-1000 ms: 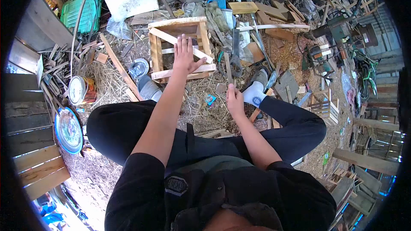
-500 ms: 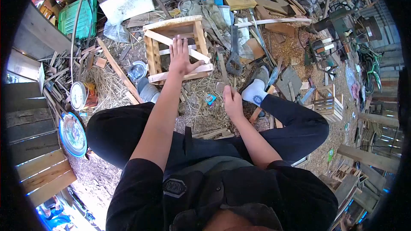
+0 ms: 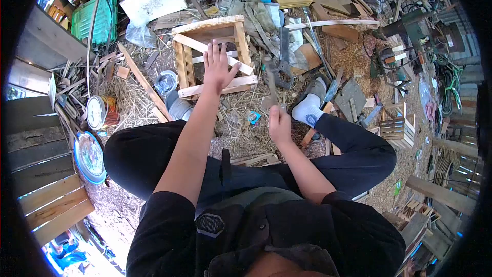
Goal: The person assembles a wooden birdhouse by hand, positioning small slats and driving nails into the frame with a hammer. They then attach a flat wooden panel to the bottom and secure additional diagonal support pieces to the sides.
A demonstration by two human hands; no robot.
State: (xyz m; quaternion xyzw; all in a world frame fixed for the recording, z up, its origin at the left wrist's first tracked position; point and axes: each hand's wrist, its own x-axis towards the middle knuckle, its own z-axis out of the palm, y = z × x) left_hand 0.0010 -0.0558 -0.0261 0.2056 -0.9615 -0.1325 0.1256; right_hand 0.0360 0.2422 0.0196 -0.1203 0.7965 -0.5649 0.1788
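Note:
A wooden crate frame (image 3: pixel 184 66) made of pale slats stands in front of me. My left hand (image 3: pixel 218 72) lies flat on it with fingers spread, over a diagonal slat (image 3: pixel 190 42) that crosses its open face. My right hand (image 3: pixel 280 125) is closed round the handle of a hammer (image 3: pixel 271 82), which points away from me beside the crate's right corner. Motion blurs the hammer's head. Beyond it, a hand saw with a dark handle (image 3: pixel 283 75) lies on the ground.
A tin can (image 3: pixel 96 113) and a blue-rimmed basin (image 3: pixel 89 157) stand at left. A small clear cup (image 3: pixel 166 82) sits beside the crate. A small slatted crate (image 3: pixel 397 128) and a green machine (image 3: pixel 389 61) are at right. Wood scraps and straw litter the ground.
The hammer has swung, its head now raised slightly and blurred. My left hand stays on the crate frame, and the whole view has shifted a little.

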